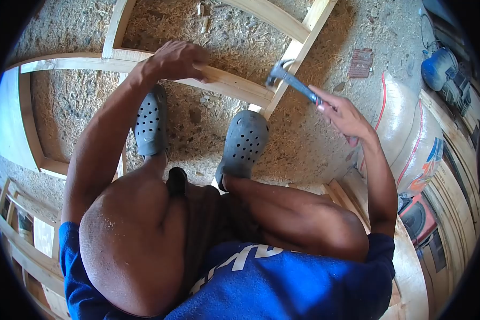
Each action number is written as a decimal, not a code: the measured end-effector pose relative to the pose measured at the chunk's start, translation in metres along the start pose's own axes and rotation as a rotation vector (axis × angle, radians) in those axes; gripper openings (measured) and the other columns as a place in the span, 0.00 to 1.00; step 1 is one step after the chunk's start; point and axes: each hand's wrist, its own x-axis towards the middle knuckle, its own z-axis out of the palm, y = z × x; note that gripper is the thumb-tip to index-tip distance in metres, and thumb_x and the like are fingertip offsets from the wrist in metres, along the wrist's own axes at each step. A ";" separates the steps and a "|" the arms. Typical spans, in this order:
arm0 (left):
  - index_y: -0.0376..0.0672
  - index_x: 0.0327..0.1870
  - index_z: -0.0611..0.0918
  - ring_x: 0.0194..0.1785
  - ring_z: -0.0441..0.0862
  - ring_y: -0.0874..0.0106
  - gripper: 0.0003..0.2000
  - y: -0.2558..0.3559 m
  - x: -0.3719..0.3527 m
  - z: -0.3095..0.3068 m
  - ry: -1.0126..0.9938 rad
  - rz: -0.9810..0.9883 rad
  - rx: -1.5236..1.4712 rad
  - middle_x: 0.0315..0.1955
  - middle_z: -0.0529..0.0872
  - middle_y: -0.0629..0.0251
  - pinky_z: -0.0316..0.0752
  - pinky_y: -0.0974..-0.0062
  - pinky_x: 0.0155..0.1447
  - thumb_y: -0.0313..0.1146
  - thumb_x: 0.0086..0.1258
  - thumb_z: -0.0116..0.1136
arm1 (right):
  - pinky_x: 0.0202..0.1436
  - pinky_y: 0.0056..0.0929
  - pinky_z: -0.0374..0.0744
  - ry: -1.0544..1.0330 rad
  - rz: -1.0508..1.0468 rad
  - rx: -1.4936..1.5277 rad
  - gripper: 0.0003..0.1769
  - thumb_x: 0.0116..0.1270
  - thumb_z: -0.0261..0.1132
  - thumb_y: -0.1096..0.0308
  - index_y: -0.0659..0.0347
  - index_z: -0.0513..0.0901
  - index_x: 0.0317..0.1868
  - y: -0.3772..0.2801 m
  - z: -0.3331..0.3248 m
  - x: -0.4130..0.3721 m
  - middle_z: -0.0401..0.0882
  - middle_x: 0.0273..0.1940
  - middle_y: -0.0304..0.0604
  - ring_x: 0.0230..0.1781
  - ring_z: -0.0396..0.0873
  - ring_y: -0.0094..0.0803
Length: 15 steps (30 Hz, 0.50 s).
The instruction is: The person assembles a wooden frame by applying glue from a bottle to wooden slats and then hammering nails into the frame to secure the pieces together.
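My right hand (340, 113) is wrapped round the handle of a claw hammer (298, 85). The hammer's head is over the joint where a curved wooden rail (234, 84) meets a long straight wooden bar (298, 56). On the curved rail rests my left hand (180, 60), its fingers bent over the wood; they are partly blurred, and whether they hold anything is too unclear to tell. Both pieces belong to a wooden frame lying on the ground.
Grey clogs (245, 144) on my feet stand beside the frame. White sacks (410, 128), a blue power tool (440, 69) and stacked boards (453, 197) are at the right. Another wooden frame (32, 261) lies lower left. Wood shavings cover the ground.
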 end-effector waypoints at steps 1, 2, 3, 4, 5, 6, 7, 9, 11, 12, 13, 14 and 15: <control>0.42 0.46 0.92 0.45 0.88 0.57 0.30 -0.001 0.001 -0.001 -0.014 -0.010 0.005 0.40 0.89 0.60 0.79 0.57 0.51 0.61 0.55 0.77 | 0.36 0.34 0.79 0.060 -0.022 -0.011 0.31 0.83 0.54 0.66 0.45 0.63 0.83 -0.002 -0.005 0.004 0.74 0.31 0.38 0.27 0.74 0.28; 0.42 0.46 0.92 0.46 0.88 0.57 0.29 -0.001 0.002 -0.002 -0.031 -0.017 0.011 0.41 0.89 0.60 0.79 0.57 0.51 0.60 0.55 0.77 | 0.37 0.35 0.79 0.120 -0.042 -0.019 0.31 0.82 0.54 0.66 0.46 0.63 0.83 -0.004 -0.008 0.006 0.76 0.32 0.40 0.29 0.76 0.29; 0.42 0.46 0.92 0.46 0.88 0.57 0.29 0.001 0.001 0.000 -0.039 -0.015 0.009 0.41 0.89 0.60 0.79 0.57 0.51 0.60 0.55 0.77 | 0.39 0.37 0.78 0.123 -0.012 -0.031 0.32 0.81 0.55 0.66 0.48 0.63 0.83 -0.014 -0.010 0.005 0.79 0.33 0.43 0.29 0.76 0.30; 0.42 0.46 0.92 0.46 0.88 0.57 0.29 0.002 -0.001 -0.001 -0.031 0.001 0.022 0.42 0.89 0.60 0.79 0.57 0.52 0.60 0.55 0.77 | 0.39 0.37 0.78 0.122 -0.011 -0.028 0.32 0.81 0.55 0.66 0.48 0.63 0.83 -0.011 -0.008 0.006 0.79 0.33 0.43 0.29 0.76 0.30; 0.42 0.46 0.92 0.47 0.88 0.57 0.29 0.002 0.000 -0.005 -0.015 0.015 0.042 0.42 0.90 0.61 0.80 0.57 0.53 0.60 0.55 0.77 | 0.39 0.37 0.78 0.022 0.000 -0.084 0.32 0.81 0.55 0.66 0.47 0.64 0.83 -0.005 -0.008 0.011 0.78 0.32 0.43 0.28 0.76 0.30; 0.42 0.46 0.92 0.47 0.88 0.57 0.29 0.000 0.001 -0.006 -0.016 0.018 0.049 0.42 0.90 0.61 0.80 0.57 0.53 0.60 0.55 0.77 | 0.39 0.37 0.78 -0.080 0.016 -0.136 0.32 0.81 0.55 0.66 0.47 0.64 0.83 -0.004 -0.008 0.013 0.78 0.30 0.42 0.27 0.75 0.29; 0.42 0.47 0.92 0.47 0.89 0.57 0.30 0.000 -0.001 -0.003 0.013 0.038 0.038 0.43 0.90 0.60 0.80 0.57 0.53 0.60 0.55 0.77 | 0.39 0.37 0.78 -0.082 0.020 -0.132 0.32 0.81 0.55 0.66 0.47 0.64 0.83 -0.003 -0.006 0.013 0.78 0.30 0.42 0.27 0.75 0.29; 0.42 0.47 0.92 0.48 0.89 0.56 0.30 -0.002 -0.001 -0.002 0.046 0.054 0.024 0.44 0.90 0.60 0.80 0.57 0.53 0.60 0.55 0.77 | 0.37 0.36 0.78 0.074 -0.062 -0.065 0.32 0.81 0.55 0.66 0.44 0.64 0.83 -0.005 -0.006 0.017 0.74 0.28 0.38 0.26 0.74 0.28; 0.43 0.48 0.92 0.48 0.89 0.55 0.30 -0.001 -0.003 -0.002 0.060 0.094 0.054 0.45 0.91 0.60 0.80 0.56 0.53 0.60 0.55 0.76 | 0.36 0.35 0.78 -0.048 -0.005 -0.023 0.32 0.81 0.54 0.66 0.44 0.64 0.83 -0.009 -0.013 0.017 0.72 0.27 0.37 0.25 0.73 0.27; 0.43 0.48 0.92 0.48 0.89 0.55 0.30 -0.002 -0.003 -0.002 0.061 0.093 0.061 0.45 0.91 0.60 0.80 0.56 0.53 0.60 0.55 0.76 | 0.35 0.35 0.78 -0.153 0.042 0.017 0.32 0.81 0.54 0.66 0.43 0.64 0.83 -0.013 -0.018 0.020 0.71 0.27 0.36 0.24 0.72 0.27; 0.43 0.46 0.93 0.48 0.89 0.55 0.29 -0.002 -0.003 -0.001 0.095 0.104 0.043 0.46 0.91 0.60 0.81 0.56 0.54 0.60 0.55 0.76 | 0.35 0.35 0.78 -0.146 0.038 0.020 0.32 0.81 0.54 0.66 0.43 0.64 0.83 -0.012 -0.020 0.023 0.71 0.27 0.36 0.24 0.72 0.27; 0.44 0.45 0.93 0.48 0.89 0.55 0.28 -0.002 -0.004 0.001 0.127 0.114 0.016 0.47 0.91 0.60 0.81 0.57 0.54 0.60 0.55 0.76 | 0.34 0.35 0.78 -0.101 0.011 -0.010 0.32 0.81 0.53 0.67 0.43 0.63 0.83 -0.009 -0.022 0.024 0.70 0.26 0.36 0.23 0.71 0.27; 0.44 0.45 0.93 0.48 0.89 0.55 0.28 -0.002 -0.004 0.001 0.129 0.111 0.017 0.47 0.91 0.60 0.81 0.57 0.54 0.60 0.55 0.76 | 0.32 0.35 0.78 -0.055 -0.018 -0.045 0.33 0.81 0.53 0.67 0.42 0.63 0.84 -0.008 -0.025 0.025 0.70 0.26 0.35 0.22 0.71 0.26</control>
